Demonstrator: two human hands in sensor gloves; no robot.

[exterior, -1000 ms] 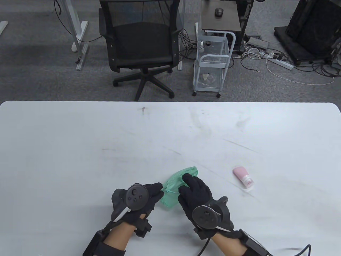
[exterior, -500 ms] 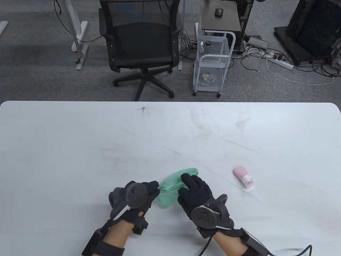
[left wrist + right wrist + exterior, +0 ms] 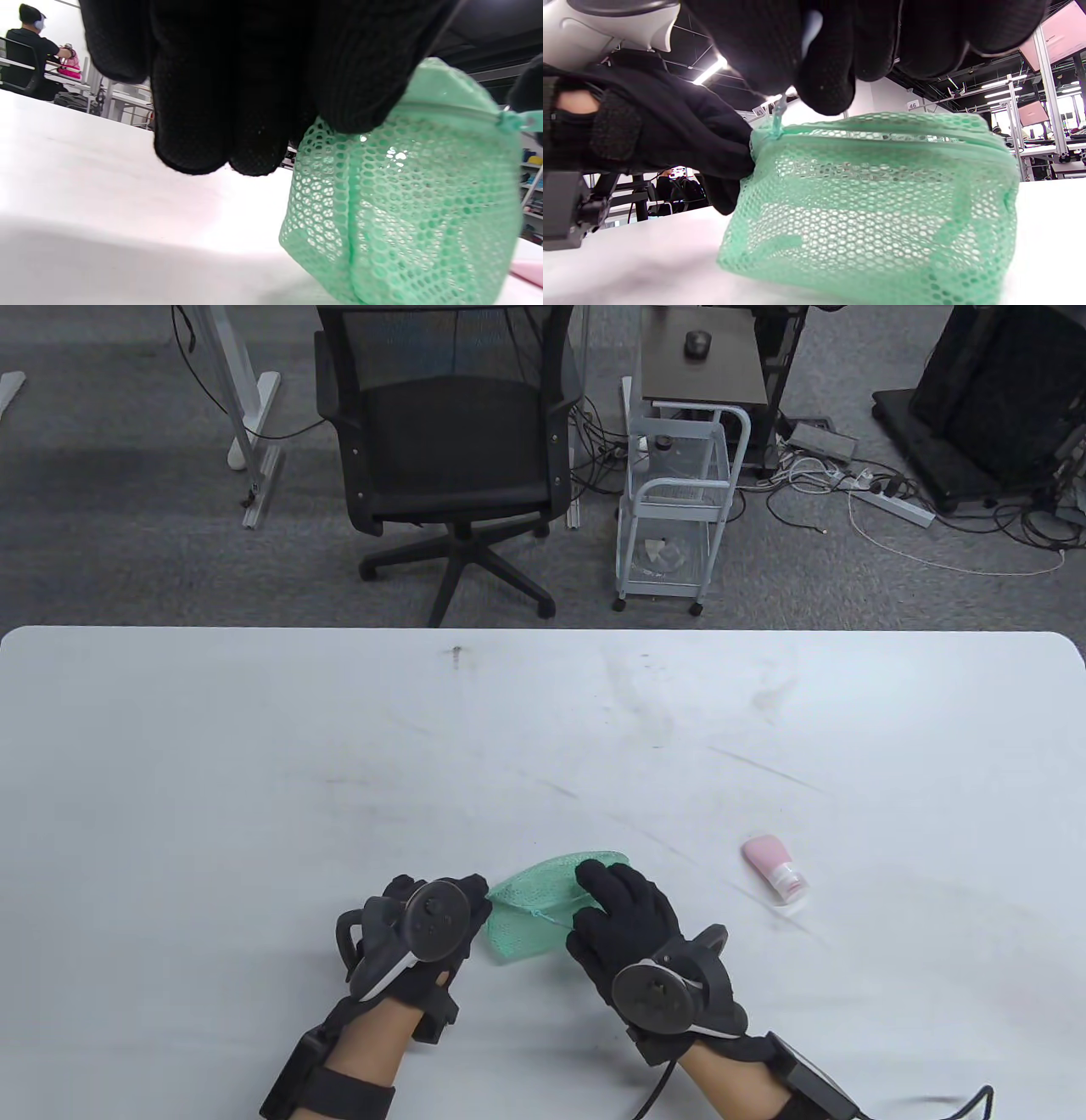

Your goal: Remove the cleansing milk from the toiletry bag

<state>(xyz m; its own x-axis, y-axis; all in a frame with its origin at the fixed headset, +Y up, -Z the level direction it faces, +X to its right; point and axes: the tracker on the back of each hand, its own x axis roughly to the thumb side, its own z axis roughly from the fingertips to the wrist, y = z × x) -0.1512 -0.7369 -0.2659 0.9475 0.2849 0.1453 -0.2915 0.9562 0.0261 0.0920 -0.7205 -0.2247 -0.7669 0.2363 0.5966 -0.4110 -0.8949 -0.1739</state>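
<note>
A green mesh toiletry bag [image 3: 522,916] lies on the white table [image 3: 254,780] between my hands, near the front edge. My left hand [image 3: 477,902] grips the bag's left end; the left wrist view shows its fingers [image 3: 237,106] over the mesh [image 3: 403,212]. My right hand [image 3: 594,891] pinches the small zipper pull [image 3: 777,114] above the bag [image 3: 874,203], at the zipper's left end. The left hand [image 3: 670,127] holds that same end. A pink cleansing milk tube [image 3: 774,872] lies on the table to the right of the bag, apart from both hands.
A black office chair [image 3: 450,449] and a white wire cart [image 3: 674,509] stand on the floor beyond the table's far edge. Cables lie on the floor at the back right.
My left hand has moved left and a little toward me with the bag's end, stretching the bag out to the left. My right hand has stayed over the bag.
</note>
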